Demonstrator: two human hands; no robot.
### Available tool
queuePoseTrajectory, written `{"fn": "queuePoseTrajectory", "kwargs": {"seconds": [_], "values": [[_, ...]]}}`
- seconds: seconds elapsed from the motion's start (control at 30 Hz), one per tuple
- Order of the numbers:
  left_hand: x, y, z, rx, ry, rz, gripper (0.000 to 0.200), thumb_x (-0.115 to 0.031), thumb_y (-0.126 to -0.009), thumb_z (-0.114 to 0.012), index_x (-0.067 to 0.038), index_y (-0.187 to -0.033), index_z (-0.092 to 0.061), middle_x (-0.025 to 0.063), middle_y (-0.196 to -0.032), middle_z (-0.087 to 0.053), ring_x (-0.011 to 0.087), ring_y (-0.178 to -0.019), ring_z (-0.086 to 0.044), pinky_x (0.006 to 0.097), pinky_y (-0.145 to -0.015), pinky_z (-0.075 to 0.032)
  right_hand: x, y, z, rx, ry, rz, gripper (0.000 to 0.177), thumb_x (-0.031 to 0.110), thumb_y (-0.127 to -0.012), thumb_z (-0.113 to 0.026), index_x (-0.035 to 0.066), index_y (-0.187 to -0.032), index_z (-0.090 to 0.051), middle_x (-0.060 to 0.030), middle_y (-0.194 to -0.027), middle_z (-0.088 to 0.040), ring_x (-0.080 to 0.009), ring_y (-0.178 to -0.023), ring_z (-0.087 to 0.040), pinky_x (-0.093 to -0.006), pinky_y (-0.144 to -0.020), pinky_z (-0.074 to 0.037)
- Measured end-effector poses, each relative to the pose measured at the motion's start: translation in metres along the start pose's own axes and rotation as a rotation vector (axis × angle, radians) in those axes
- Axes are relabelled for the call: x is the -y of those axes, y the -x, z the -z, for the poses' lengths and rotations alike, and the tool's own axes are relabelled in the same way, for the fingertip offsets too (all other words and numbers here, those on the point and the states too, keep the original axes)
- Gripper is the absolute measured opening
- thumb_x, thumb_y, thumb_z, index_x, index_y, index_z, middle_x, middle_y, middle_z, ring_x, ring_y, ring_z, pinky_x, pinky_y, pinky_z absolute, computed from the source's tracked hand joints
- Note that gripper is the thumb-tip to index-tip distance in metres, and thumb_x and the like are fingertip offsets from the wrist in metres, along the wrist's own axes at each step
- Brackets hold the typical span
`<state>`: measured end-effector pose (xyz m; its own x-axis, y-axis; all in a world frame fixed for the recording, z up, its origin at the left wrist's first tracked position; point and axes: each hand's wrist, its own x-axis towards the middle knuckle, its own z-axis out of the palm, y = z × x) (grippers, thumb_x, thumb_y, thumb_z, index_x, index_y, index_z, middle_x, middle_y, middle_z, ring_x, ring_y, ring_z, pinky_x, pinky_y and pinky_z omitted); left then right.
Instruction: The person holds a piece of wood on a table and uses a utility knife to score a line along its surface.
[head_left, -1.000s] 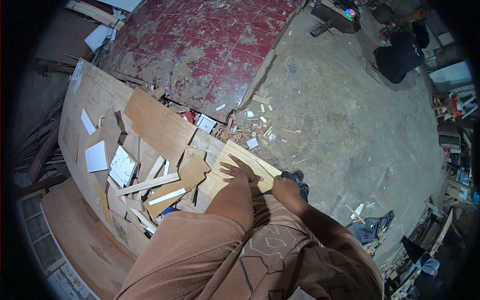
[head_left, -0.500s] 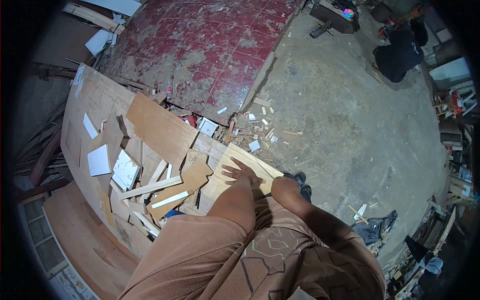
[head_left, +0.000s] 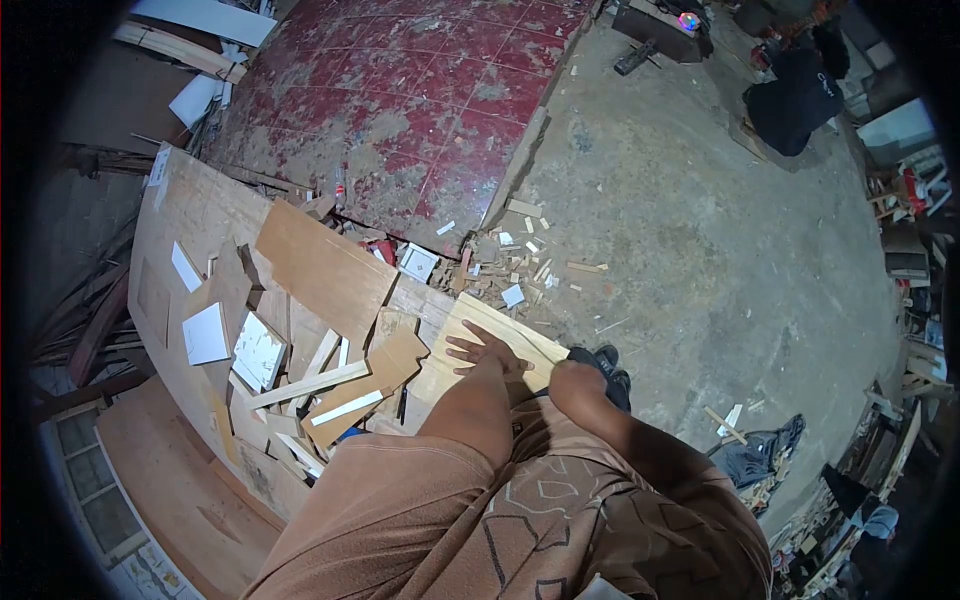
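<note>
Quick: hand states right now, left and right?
Left hand: open, spread flat on the pale board.
Right hand: curled at the board's edge beside a dark object; grip cannot be told.

A pale plywood board [head_left: 500,335] lies flat, slanted across the corner of a larger wooden panel [head_left: 190,215], its near end apparently hidden.

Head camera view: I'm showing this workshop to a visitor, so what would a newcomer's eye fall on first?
The worn red tiled floor at the top stands out most. Left of centre lies a jumble of plywood offcuts. At the centre the left hand lies spread on a pale board, the right hand at its edge.
</note>
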<state>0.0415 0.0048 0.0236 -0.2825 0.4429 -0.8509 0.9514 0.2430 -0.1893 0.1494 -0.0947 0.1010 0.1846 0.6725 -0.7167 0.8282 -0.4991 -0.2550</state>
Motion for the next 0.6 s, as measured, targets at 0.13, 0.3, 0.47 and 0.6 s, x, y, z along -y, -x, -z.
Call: {"fn": "queuePoseTrajectory", "kwargs": {"seconds": [0.13, 0.3, 0.47, 0.6], "values": [[-0.002, -0.004, -0.001, -0.002, -0.023, 0.003, 0.163, -0.057, -0.052, -0.087, -0.008, -0.127, 0.049, 0.0392, -0.137, 0.038, 0.0551, -0.133, 0.027, 0.0755, -0.103, -0.008, 0.014, 0.015, 0.025, -0.013, 0.012, -0.057, 0.023, 0.014, -0.084, -0.052, 0.003, -0.093, -0.069, -0.0158, -0.090, -0.071, -0.0329, -0.082, -0.071, -0.0424, -0.068, -0.057], [0.022, -0.067, -0.059, -0.804, 0.775, -0.829, 0.156, -0.052, -0.060, -0.085, -0.010, -0.127, 0.049, 0.0382, -0.137, 0.038, 0.0551, -0.133, 0.027, 0.0745, -0.103, -0.007, 0.035, -0.029, 0.002, 0.016, 0.033, -0.055, 0.022, 0.017, -0.084, -0.055, 0.005, -0.094, -0.071, -0.0136, -0.091, -0.071, -0.0301, -0.082, -0.071, -0.0406, -0.068, -0.057], [-0.006, -0.004, -0.004, -0.035, 0.018, 0.058, 0.155, -0.050, -0.062, -0.085, -0.010, -0.126, 0.050, 0.0374, -0.138, 0.039, 0.0541, -0.134, 0.026, 0.0722, -0.105, -0.008, 0.014, -0.067, -0.046, -0.096, -0.034, 0.021, 0.021, 0.016, -0.083, -0.057, 0.005, -0.095, -0.071, -0.0163, -0.090, -0.071, -0.0312, -0.082, -0.071, -0.0412, -0.067, -0.057], [-0.001, -0.016, -0.008, 0.007, -0.061, 0.052, 0.159, -0.054, -0.058, -0.086, -0.011, -0.124, 0.052, 0.0372, -0.137, 0.040, 0.0528, -0.135, 0.025, 0.0722, -0.105, -0.008, 0.018, -0.003, 0.000, -0.016, 0.023, -0.026, 0.021, 0.016, -0.083, -0.056, 0.002, -0.094, -0.069, -0.0197, -0.087, -0.070, -0.0308, -0.081, -0.071, -0.0427, -0.065, -0.057]]}}
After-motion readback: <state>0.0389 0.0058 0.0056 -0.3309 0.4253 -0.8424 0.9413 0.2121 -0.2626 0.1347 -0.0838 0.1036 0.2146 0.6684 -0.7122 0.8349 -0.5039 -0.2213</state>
